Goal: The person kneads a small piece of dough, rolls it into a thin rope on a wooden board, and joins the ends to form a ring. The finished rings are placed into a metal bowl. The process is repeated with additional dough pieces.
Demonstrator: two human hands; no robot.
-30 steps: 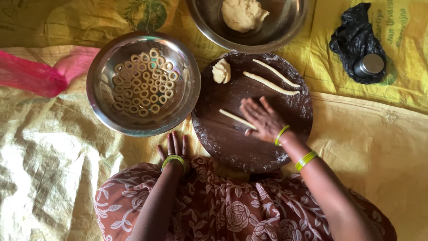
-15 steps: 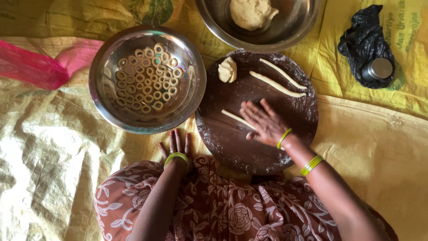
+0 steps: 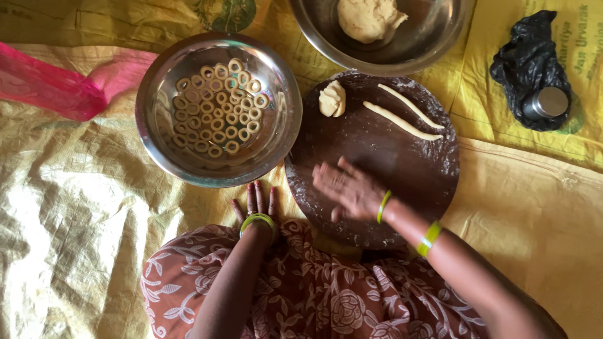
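Observation:
My right hand lies flat, palm down, on the near left part of a round dark wooden board. Whatever is under the palm is hidden. Two thin dough ropes lie side by side at the board's far edge, and a small dough lump sits to their left. My left hand rests flat on the yellow sheet, fingers spread. It is just in front of a steel bowl that holds several small dough rings.
A second steel bowl with a ball of dough stands beyond the board. At far right is a crumpled black bag with a small steel container on it. A pink bag lies at far left. My patterned skirt fills the near edge.
My right hand has slid left and nearer across the board, and now covers the thin dough strip that showed beside its fingers. The left hand stays put.

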